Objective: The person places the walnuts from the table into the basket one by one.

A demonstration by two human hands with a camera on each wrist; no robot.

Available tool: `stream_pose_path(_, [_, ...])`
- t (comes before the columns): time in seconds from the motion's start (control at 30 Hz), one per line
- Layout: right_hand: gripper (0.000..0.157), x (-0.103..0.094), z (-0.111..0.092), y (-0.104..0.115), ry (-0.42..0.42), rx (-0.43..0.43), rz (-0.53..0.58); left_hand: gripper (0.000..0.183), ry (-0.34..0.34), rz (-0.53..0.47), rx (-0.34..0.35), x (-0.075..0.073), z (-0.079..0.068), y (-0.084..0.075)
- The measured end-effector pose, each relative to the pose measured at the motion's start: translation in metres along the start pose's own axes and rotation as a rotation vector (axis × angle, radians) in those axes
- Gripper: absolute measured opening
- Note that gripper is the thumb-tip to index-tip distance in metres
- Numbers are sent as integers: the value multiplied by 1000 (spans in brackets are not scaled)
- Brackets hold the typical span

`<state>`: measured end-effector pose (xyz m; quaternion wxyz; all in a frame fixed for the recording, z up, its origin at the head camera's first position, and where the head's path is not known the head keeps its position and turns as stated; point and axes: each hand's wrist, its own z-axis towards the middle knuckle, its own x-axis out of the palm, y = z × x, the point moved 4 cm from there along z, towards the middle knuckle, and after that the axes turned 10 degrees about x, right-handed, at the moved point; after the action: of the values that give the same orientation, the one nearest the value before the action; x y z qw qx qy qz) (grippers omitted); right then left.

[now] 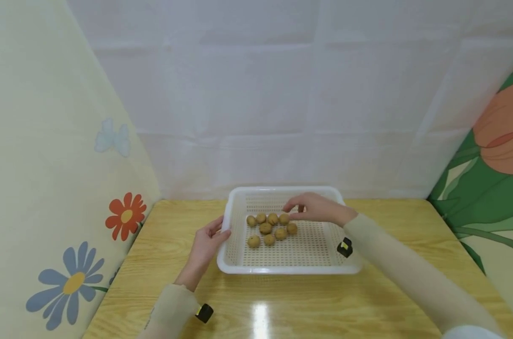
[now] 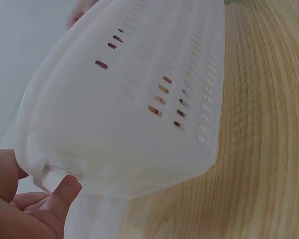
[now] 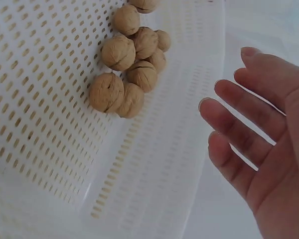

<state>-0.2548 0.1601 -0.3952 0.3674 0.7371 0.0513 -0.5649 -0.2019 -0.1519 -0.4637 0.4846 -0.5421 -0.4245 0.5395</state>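
A white plastic basket [image 1: 288, 270] with slotted sides and bottom stands on the wooden table. Several brown walnuts [image 1: 265, 228] lie grouped in its left half; the right wrist view shows these walnuts [image 3: 118, 52] up close against the perforated bottom and side. With thumb and fingers my left hand [image 1: 204, 245] grips the basket's left rim, and the left wrist view shows that hand [image 2: 35, 209] around the rim's edge. My right hand [image 1: 317, 207] hovers over the basket near the back walnuts. Its loosely bent fingers [image 3: 234, 119] hold nothing.
Around the basket stretches the wood-grain table [image 1: 222, 301]. A white sheet [image 1: 248, 94] hangs right behind it. Flower-printed panels stand on the left [image 1: 49, 188] and right [image 1: 493, 188] sides. Each sleeve carries a small black device.
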Motion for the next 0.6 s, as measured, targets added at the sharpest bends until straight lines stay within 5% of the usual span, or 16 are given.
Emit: stream_pose_path(0.6, [36,-13,-133,-70,-355,348,133,60,5,1,2,0,1,0])
